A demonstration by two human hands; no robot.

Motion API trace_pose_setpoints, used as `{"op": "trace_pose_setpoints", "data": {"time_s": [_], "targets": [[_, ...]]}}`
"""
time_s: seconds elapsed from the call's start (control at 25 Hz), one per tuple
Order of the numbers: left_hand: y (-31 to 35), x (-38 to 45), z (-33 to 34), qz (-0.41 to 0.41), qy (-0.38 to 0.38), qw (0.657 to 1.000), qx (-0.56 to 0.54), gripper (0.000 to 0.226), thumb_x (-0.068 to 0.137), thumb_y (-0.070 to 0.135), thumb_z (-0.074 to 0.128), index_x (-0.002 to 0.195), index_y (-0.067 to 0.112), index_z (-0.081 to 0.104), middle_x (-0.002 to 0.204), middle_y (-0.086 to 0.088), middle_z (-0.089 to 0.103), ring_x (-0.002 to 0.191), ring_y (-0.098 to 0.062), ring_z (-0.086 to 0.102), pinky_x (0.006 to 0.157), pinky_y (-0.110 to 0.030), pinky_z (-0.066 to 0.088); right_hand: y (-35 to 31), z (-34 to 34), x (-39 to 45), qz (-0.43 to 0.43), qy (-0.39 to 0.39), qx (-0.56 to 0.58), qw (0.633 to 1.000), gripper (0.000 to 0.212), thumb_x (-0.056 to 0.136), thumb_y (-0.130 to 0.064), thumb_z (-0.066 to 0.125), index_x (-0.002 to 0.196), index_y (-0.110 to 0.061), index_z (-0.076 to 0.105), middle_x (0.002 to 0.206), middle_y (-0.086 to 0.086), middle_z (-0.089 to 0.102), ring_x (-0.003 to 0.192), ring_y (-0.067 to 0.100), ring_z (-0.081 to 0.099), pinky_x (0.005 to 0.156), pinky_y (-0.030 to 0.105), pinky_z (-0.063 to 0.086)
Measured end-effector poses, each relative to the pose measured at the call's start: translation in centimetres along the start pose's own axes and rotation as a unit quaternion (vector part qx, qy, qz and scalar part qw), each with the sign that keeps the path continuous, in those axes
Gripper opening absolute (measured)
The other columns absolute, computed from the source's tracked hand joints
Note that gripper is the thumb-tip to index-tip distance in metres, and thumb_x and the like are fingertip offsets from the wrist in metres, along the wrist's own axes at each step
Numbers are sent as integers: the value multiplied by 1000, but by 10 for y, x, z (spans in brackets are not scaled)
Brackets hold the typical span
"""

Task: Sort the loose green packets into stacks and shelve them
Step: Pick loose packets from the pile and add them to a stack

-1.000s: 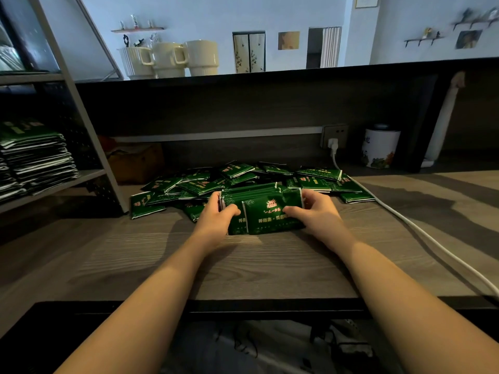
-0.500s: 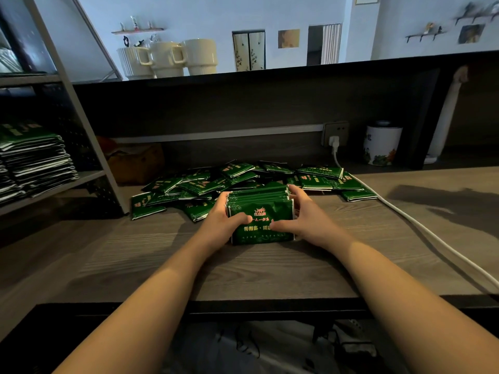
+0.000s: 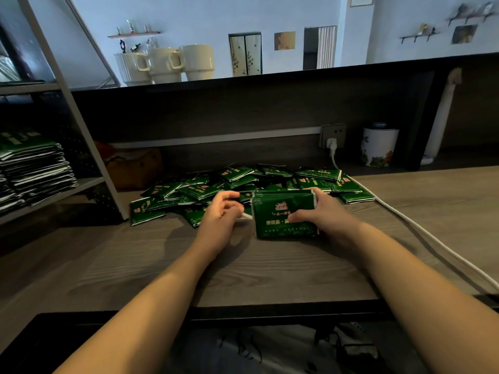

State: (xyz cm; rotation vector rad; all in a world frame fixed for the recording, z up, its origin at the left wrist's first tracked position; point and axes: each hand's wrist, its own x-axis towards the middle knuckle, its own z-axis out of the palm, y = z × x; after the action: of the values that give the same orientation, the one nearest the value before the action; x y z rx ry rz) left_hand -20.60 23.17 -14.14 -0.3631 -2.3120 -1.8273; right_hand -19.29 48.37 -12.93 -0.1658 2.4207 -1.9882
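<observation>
A squared-up stack of green packets (image 3: 280,211) stands tilted on the wooden table (image 3: 243,271). My right hand (image 3: 321,214) grips its right side, thumb across the front. My left hand (image 3: 218,220) hovers just left of the stack, apart from it, fingers loosely curled over the near edge of the loose pile, with nothing seen in its grasp. The pile of loose green packets (image 3: 199,190) spreads behind both hands. Finished stacks of packets (image 3: 32,163) lie on the metal shelf (image 3: 86,184) at the left.
A white cable (image 3: 421,230) runs from the wall socket (image 3: 332,136) across the table's right side. A white canister (image 3: 379,147) stands at the back right, a brown bag (image 3: 135,168) behind the pile. Cream mugs (image 3: 164,64) sit on the upper ledge.
My left hand has let go of the stack and moved left. The right hand keeps the stack and has shifted it slightly right.
</observation>
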Motion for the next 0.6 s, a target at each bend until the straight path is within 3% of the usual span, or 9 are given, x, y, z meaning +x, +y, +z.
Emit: {"op": "trace_pose_setpoints", "data": {"time_s": [0.08, 0.16, 0.28, 0.36, 0.48, 0.6], "targets": [[-3, 11, -1, 18, 65, 995, 75, 18, 90, 15, 66, 95, 32, 66, 91, 5, 68, 80, 1, 62, 70, -12, 46, -2, -26, 3, 8, 17, -42, 999, 53, 70, -1, 85, 115, -10, 58, 105, 6, 75, 101, 25, 71, 94, 43, 55], [-5, 22, 2, 11, 76, 986, 148, 17, 90, 12, 70, 90, 30, 69, 87, 7, 70, 78, -3, 63, 68, -16, 45, -2, -46, 3, 8, 32, -79, 996, 56, 69, -4, 86, 117, -14, 58, 106, 1, 75, 102, 20, 71, 93, 38, 55], [-5, 36, 12, 39, 66, 970, 229, 13, 87, 17, 74, 99, 22, 73, 97, 1, 69, 91, -16, 64, 80, -27, 49, 9, -52, -2, -15, 69, -50, 996, 58, 68, -5, 87, 117, -21, 61, 102, -4, 77, 96, 12, 72, 87, 32, 56], [-4, 45, 18, 71, 56, 951, 295, 24, 88, 22, 74, 112, 21, 71, 109, 2, 64, 102, -17, 59, 88, -32, 48, 19, -47, -2, -40, 84, -35, 995, 54, 67, -6, 88, 113, -22, 64, 101, -7, 77, 93, 8, 73, 79, 24, 56], [-3, 56, 26, 71, 40, 928, 364, 37, 92, 25, 70, 129, 19, 65, 125, 0, 60, 117, -21, 54, 96, -35, 46, 21, -43, 1, -52, 75, -33, 995, 53, 68, -8, 89, 112, -23, 63, 101, -10, 76, 91, 3, 72, 71, 14, 52], [-8, 63, 32, 55, 27, 911, 408, 36, 95, 22, 67, 131, 17, 65, 130, -2, 59, 124, -23, 52, 100, -36, 43, 21, -44, 2, -55, 56, -25, 997, 57, 69, -8, 89, 117, -20, 61, 103, -10, 76, 94, 4, 72, 69, 11, 53]]}}
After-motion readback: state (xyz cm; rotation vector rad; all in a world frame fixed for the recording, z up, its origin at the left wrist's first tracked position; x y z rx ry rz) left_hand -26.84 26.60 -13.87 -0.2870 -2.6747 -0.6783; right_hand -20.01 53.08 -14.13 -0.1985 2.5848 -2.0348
